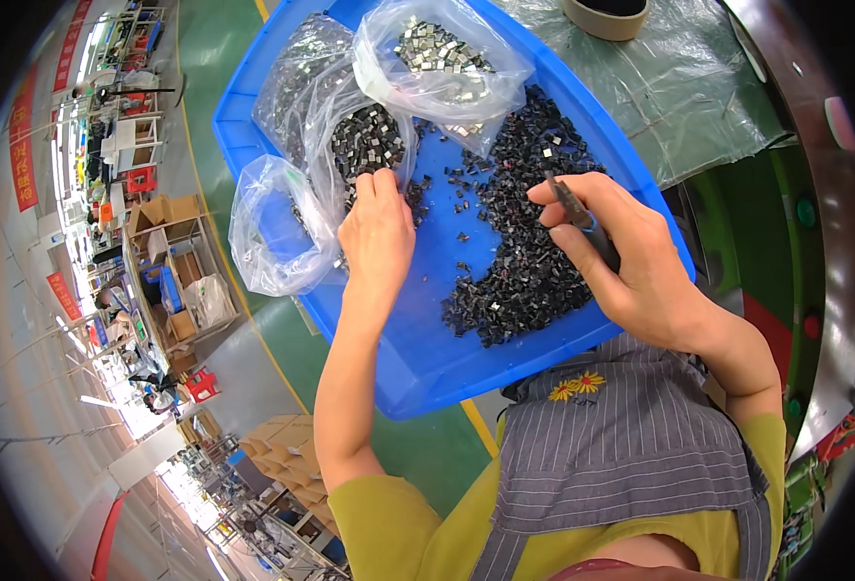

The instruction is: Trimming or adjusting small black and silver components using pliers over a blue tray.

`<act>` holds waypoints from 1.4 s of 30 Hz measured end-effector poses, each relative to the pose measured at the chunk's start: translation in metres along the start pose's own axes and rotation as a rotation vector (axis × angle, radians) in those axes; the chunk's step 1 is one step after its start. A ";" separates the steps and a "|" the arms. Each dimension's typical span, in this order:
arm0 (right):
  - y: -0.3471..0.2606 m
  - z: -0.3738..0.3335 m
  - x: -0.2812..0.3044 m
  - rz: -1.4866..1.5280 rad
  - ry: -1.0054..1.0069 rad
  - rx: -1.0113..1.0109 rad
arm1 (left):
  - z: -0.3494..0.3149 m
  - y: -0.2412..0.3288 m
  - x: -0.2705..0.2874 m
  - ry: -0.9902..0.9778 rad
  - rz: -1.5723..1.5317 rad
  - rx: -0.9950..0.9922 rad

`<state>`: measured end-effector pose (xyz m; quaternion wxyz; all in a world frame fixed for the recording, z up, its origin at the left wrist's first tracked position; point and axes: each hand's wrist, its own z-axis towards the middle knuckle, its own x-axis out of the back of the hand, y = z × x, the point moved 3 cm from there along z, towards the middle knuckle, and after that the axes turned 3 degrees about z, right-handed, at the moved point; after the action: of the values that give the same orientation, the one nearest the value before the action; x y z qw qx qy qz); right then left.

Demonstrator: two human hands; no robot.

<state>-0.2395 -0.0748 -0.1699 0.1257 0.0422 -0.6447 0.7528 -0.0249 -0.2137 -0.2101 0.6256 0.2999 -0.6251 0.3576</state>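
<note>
My left hand (379, 232) is closed, its fingertips bunched at the lower edge of a clear plastic bag (323, 145) of small black and silver parts. What they pinch, if anything, is hidden. My right hand (640, 252) is wrapped round a slim dark tool (571, 205) with a bit of blue on it. The tool's tip points at a small silver piece above a pile of small black parts (514, 261). The pile covers the right side of a blue plastic tray (418, 363). A second clear bag (374, 73), holding silver pieces, lies at the tray's far side.
An open clear bag (277, 266) hangs over the tray's left rim. Beyond the tray, a roll of tape (606, 17) sits on a plastic-covered surface (679, 97). Cardboard boxes (287, 460) and workbenches stand to the left across a green floor. Green machinery is on the right.
</note>
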 end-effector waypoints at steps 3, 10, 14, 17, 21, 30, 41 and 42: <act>-0.001 0.001 -0.002 -0.010 0.001 0.010 | -0.006 0.003 0.008 0.036 0.056 -0.003; 0.004 0.000 -0.002 -0.075 -0.057 -0.015 | -0.018 0.054 0.072 -0.058 -1.015 0.125; 0.004 0.003 -0.010 -0.120 -0.163 -0.046 | -0.035 0.065 0.064 -0.090 -1.659 0.154; 0.000 0.006 -0.016 -0.191 -0.222 -0.032 | -0.039 0.066 0.064 -0.095 -1.672 0.148; -0.002 0.006 -0.021 -0.249 -0.247 -0.038 | -0.040 0.066 0.064 -0.058 -1.567 0.091; -0.003 0.007 -0.024 -0.189 -0.320 -0.047 | -0.041 0.069 0.058 0.120 -1.337 0.003; -0.002 0.006 -0.020 -0.132 -0.297 -0.086 | -0.039 0.076 0.061 0.177 -1.228 -0.063; -0.001 0.006 -0.020 -0.132 -0.296 -0.088 | -0.039 0.075 0.061 0.166 -1.218 -0.068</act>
<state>-0.2206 -0.0833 -0.1722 0.0805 0.1894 -0.6843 0.6996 -0.0671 -0.1349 -0.1565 0.7732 0.5541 -0.3019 -0.0621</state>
